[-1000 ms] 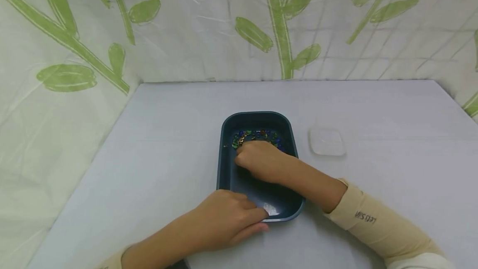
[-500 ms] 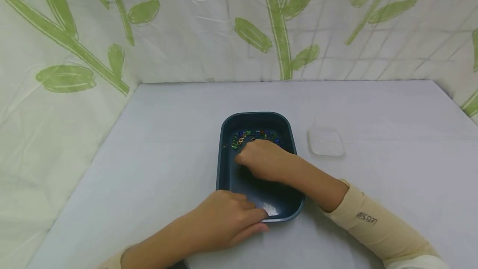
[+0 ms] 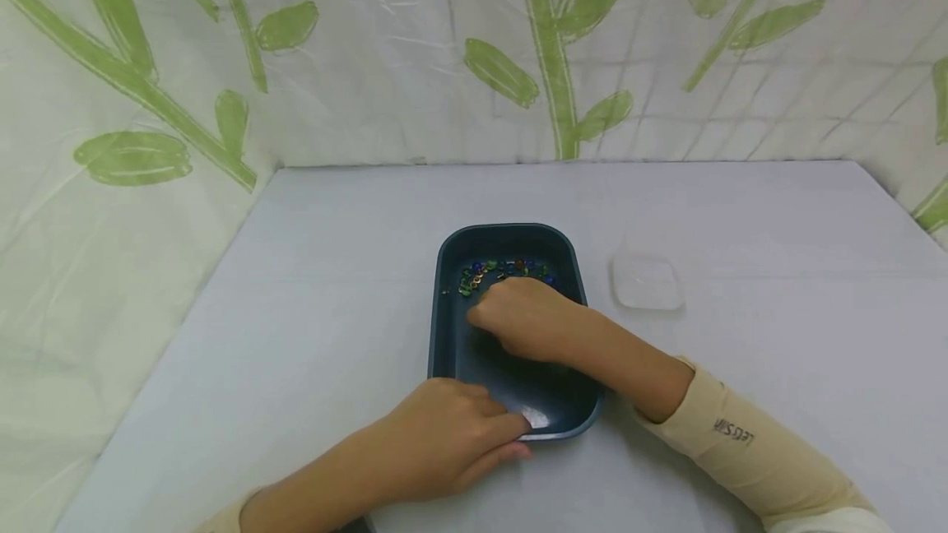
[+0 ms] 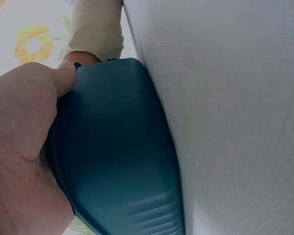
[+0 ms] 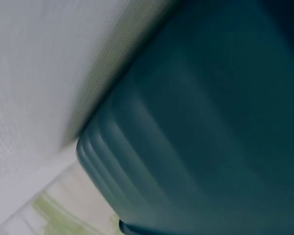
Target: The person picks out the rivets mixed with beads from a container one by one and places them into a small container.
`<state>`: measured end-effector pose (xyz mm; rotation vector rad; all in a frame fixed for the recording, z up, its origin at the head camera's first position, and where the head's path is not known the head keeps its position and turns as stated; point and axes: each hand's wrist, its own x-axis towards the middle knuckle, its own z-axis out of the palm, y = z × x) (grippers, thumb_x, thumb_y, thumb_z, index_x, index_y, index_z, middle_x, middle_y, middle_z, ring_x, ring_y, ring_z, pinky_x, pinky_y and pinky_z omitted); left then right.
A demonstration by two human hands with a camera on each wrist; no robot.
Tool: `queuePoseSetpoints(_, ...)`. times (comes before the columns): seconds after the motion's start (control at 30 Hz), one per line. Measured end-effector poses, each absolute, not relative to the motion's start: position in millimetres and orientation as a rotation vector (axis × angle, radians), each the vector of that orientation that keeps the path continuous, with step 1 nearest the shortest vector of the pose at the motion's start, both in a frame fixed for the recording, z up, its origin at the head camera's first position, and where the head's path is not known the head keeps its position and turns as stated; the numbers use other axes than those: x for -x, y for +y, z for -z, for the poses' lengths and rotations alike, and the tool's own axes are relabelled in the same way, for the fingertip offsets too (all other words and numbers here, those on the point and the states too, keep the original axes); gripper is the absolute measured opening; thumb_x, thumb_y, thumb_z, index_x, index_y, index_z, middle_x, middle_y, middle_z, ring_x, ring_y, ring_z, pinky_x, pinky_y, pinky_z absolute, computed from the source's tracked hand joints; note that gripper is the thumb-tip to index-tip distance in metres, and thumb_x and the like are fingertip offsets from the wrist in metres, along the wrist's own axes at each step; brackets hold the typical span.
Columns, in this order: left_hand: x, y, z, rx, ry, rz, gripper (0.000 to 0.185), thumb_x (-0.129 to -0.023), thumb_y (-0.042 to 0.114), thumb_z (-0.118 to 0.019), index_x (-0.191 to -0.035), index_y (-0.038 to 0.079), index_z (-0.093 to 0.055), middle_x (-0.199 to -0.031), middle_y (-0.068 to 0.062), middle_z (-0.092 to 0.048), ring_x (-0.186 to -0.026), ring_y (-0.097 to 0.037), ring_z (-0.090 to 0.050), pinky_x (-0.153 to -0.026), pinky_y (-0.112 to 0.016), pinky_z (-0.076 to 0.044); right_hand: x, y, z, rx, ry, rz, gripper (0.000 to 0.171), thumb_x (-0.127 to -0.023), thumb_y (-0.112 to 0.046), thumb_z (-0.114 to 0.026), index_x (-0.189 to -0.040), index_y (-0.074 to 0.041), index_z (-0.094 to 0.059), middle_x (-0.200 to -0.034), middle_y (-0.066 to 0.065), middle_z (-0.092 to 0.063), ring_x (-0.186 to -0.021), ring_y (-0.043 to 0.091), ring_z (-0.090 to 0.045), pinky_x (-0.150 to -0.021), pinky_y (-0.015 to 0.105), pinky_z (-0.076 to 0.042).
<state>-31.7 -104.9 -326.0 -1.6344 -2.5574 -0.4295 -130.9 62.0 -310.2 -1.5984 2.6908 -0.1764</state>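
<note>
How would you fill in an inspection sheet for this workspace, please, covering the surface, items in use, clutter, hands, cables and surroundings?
Surface: pale table, covered with a smooth, light sheet.
Job's things: dark blue-green tray on the table; small coloured pieces, mostly green, blue and gold, gathered toward its far end.
Clutter: clear rounded-square item right of the tray, apart from it; dark object at the bottom edge, too cut off to identify.
Hands: left hand grips the tray's near rim; right hand is inside the tray beside the pieces, fingertips hidden, so any hold cannot be told.
Cables: nothing seen.
Surroundings: whitish sheeting with green leaf patterns behind the table.
</note>
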Motion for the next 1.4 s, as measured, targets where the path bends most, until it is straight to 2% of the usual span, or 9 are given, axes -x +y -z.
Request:
queuePoseSetpoints(0.37,31,-105,327,1.626,-2.522,0.425,0.022,-0.106,0.034,-0.052,-0.093,0.019,-0.063,-0.068,0.013,-0.054,-0.061,-0.003,-0.047,-0.056,-0.016,-0.035,127,66,302,1.637,2.717,0.163,0.028,-0.08,0.015,-0.066,-0.071,-0.012,-0.063,-0.059,-0.006,-0.042,-0.056,0.011,-0.035,-0.052,0.027,-0.035)
queuePoseSetpoints(0.63,32,-105,327,1.63,-2.546,0.459,0.023,-0.106,0.035,-0.05,-0.097,0.019,-0.064,-0.068,0.013,-0.053,-0.06,-0.002,-0.045,-0.056,-0.014,-0.031,126,72,288,1.594,2.742,0.21,0.028,-0.079,0.015,-0.066,-0.073,-0.012,-0.064,-0.06,-0.006,-0.047,-0.057,0.012,-0.04,-0.054,0.027,-0.038)
queuePoseSetpoints(0.9,32,-105,328,1.628,-2.518,0.444,0.022,-0.106,0.034,-0.052,-0.094,0.019,-0.064,-0.066,0.012,-0.05,-0.059,-0.003,-0.046,-0.054,-0.015,-0.031,128,81,284,1.633,2.785,0.251,0.033,-0.078,0.018,-0.061,-0.069,-0.013,-0.061,-0.058,-0.006,-0.042,-0.057,0.011,-0.034,-0.053,0.026,-0.033)
queuePoseSetpoints(1.07,31,-106,328,1.622,-2.522,0.455,0.022,-0.106,0.034,-0.051,-0.094,0.019,-0.064,-0.066,0.013,-0.049,-0.059,-0.002,-0.043,-0.054,-0.014,-0.029,127,83,280,1.638,2.814,0.253,0.03,-0.077,0.019,-0.061,-0.077,-0.011,-0.068,-0.066,-0.004,-0.058,-0.059,0.011,-0.048,-0.058,0.028,-0.045)
queuePoseSetpoints(1.2,31,-106,328,1.621,-2.514,0.451,0.022,-0.105,0.034,-0.052,-0.094,0.02,-0.064,-0.066,0.013,-0.05,-0.059,-0.002,-0.044,-0.054,-0.014,-0.029,128,86,278,1.658,2.817,0.266,0.03,-0.077,0.019,-0.064,-0.086,-0.008,-0.074,-0.08,0.001,-0.07,-0.071,0.014,-0.064,-0.067,0.03,-0.052)
queuePoseSetpoints(1.4,31,-106,329,1.618,-2.505,0.454,0.02,-0.104,0.033,-0.055,-0.094,0.019,-0.064,-0.066,0.012,-0.053,-0.059,-0.003,-0.047,-0.053,-0.015,-0.032,128,89,274,1.672,2.831,0.26,0.029,-0.076,0.019,-0.066,-0.087,-0.007,-0.075,-0.083,0.003,-0.071,-0.076,0.017,-0.067,-0.069,0.03,-0.054)
